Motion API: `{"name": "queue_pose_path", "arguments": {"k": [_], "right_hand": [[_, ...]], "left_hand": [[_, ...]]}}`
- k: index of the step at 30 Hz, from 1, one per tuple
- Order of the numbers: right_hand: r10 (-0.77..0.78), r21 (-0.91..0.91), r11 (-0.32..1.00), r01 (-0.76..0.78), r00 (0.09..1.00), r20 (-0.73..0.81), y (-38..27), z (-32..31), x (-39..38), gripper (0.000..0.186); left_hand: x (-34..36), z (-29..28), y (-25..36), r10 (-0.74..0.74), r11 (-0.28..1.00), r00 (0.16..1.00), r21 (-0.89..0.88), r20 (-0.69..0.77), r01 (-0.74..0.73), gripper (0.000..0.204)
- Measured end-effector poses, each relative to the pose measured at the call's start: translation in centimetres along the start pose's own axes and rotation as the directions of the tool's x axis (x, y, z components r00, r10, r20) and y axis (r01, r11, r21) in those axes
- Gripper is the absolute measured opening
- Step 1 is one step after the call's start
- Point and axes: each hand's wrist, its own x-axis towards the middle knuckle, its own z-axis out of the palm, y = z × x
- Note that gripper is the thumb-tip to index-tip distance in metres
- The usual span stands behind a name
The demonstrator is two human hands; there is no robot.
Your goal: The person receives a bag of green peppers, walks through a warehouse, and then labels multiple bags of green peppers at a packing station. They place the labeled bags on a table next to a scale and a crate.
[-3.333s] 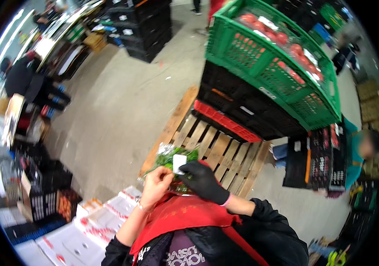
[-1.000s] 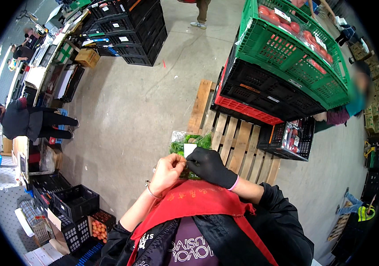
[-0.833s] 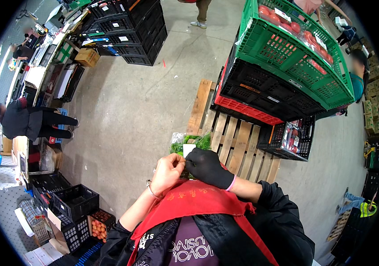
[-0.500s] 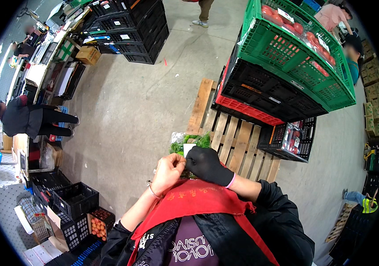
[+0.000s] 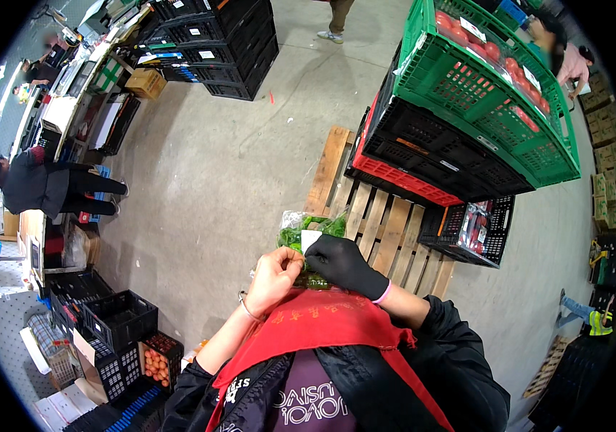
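A clear plastic bag of leafy green vegetables [image 5: 292, 234] lies in front of my body, at the near left corner of the wooden pallet. My left hand [image 5: 275, 276] is bare, its fingers pinched together over the near part of the bag. Meeting it fingertip to fingertip is my right hand [image 5: 345, 266] in a black glove, closed as well. What the fingertips hold is hidden. A white label [image 5: 309, 238] shows against the gloved fingers and the bag; I cannot tell whether it is stuck or held.
On the wooden pallet [image 5: 386, 216] stand stacked crates, topped by a green crate [image 5: 466, 93] of packed tomatoes. Black crates [image 5: 229, 54] rise at the far left. At the lower left sit an open black crate [image 5: 122, 318] and a crate of round orange produce [image 5: 158, 365]. Several people are around.
My gloved hand has turned slightly and shifted a little right, showing more of the white label. My left hand stays nearly in place. At the far right, people have moved.
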Motion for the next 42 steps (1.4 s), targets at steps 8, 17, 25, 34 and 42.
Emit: {"name": "queue_pose_path", "arguments": {"k": [8,17,25,34,42], "right_hand": [[0.006,-0.146,0.989,0.014,0.991,0.132,-0.7,0.4,0.4,0.014],[-0.006,-0.119,0.993,0.016,0.997,0.081,-0.3,1.8,0.8,0.012],[-0.008,0.027,1.000,0.007,0.999,0.036,-0.2,2.7,1.1,0.012],[0.013,0.061,0.998,-0.015,0.999,0.036,-0.4,3.3,1.5,0.010],[0.018,0.067,0.997,-0.022,0.998,0.059,-0.3,3.5,1.7,0.008]], "left_hand": [[-0.1,-0.3,1.0,0.095,0.970,0.995,0.228,-0.017,-0.089,0.011],[-0.3,-1.1,1.0,0.036,0.981,0.999,0.192,-0.040,-0.028,0.012],[-0.1,-1.6,-0.9,0.014,0.998,0.998,0.057,-0.054,-0.011,0.014],[-0.2,-2.5,-1.2,0.015,0.999,0.999,0.032,-0.034,-0.014,0.012],[-0.3,-3.1,-1.3,0.006,0.999,0.999,0.041,-0.035,-0.004,0.012]]}}
